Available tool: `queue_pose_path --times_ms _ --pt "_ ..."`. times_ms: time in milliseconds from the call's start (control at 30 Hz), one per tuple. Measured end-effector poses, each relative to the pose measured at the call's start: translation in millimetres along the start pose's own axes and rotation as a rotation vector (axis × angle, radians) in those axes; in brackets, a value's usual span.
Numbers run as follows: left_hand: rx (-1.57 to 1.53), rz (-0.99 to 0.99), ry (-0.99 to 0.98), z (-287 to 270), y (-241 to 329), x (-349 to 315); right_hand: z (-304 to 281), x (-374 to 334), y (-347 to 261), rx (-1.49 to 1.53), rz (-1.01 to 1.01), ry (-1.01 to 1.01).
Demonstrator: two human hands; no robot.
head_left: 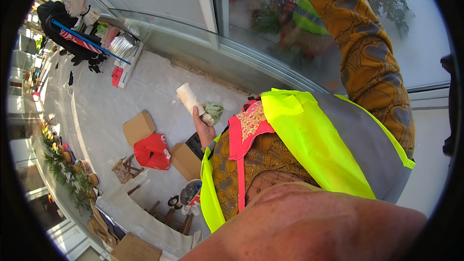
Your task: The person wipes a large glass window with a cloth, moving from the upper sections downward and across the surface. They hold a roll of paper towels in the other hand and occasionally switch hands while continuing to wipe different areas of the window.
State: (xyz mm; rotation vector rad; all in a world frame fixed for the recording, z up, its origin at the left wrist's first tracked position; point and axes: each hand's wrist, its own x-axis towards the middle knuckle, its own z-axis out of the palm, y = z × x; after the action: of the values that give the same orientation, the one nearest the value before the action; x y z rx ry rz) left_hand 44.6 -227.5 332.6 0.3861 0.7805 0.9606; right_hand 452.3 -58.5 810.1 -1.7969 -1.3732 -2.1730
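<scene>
My left hand (205,129) is closed around a cream-coloured roll (187,95), its far end pointing up and to the left. Bunched against the roll and the same hand is a pale green cloth (213,111). Which fingers pinch the cloth is hidden. My right arm, in a brown patterned sleeve (360,34), reaches up past the glass window (309,63) and leaves the picture at the top edge. The right hand itself is out of sight.
Below my left hand lie an open cardboard box (186,162) and a red bag (152,152). A small wooden stool (124,170) stands beside them. Potted plants (72,176) line the left side. At the upper left, a blue pole (89,41) leans by piled dark things.
</scene>
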Motion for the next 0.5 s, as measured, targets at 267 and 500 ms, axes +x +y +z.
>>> queue_pose_path --times_ms 267,500 --pt "0.071 0.027 0.140 12.6 2.6 -15.7 -2.3 -156.4 -131.9 0.112 -0.206 -0.390" --pt "0.078 -0.006 0.283 -3.9 2.3 -32.4 16.1 -262.3 -215.7 0.251 -0.442 -0.519"
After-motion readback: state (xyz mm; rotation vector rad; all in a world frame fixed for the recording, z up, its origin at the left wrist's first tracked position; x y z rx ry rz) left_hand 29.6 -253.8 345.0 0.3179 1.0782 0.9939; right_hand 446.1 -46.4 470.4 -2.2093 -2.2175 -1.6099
